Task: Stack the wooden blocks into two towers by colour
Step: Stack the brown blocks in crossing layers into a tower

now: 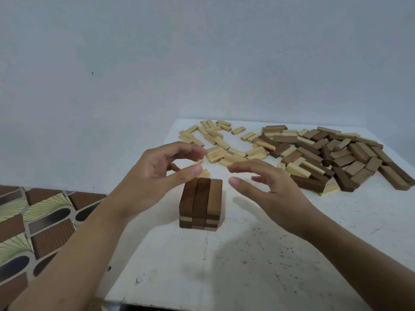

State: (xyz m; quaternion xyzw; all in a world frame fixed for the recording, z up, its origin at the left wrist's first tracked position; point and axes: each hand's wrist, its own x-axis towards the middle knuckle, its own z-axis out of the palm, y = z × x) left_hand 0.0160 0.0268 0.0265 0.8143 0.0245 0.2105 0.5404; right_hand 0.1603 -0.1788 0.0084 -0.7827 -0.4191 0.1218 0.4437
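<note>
Desk (247,265): white, dark-speckled
Centre: short dark tower (200,203), three blocks across top
Far edge: scattered pale blocks (215,140)
Far right corner: heaped brown blocks (348,158)

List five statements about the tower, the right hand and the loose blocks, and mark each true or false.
1. The tower is built of brown blocks. True.
2. The right hand holds a block. False: its fingers are spread and hold nothing.
3. The tower's top layer is three blocks side by side. True.
4. A pale tower stands beside the brown one. False: the pale blocks all lie loose on the table.
5. The tower stands on the patterned floor. False: it stands on the white table.
</note>
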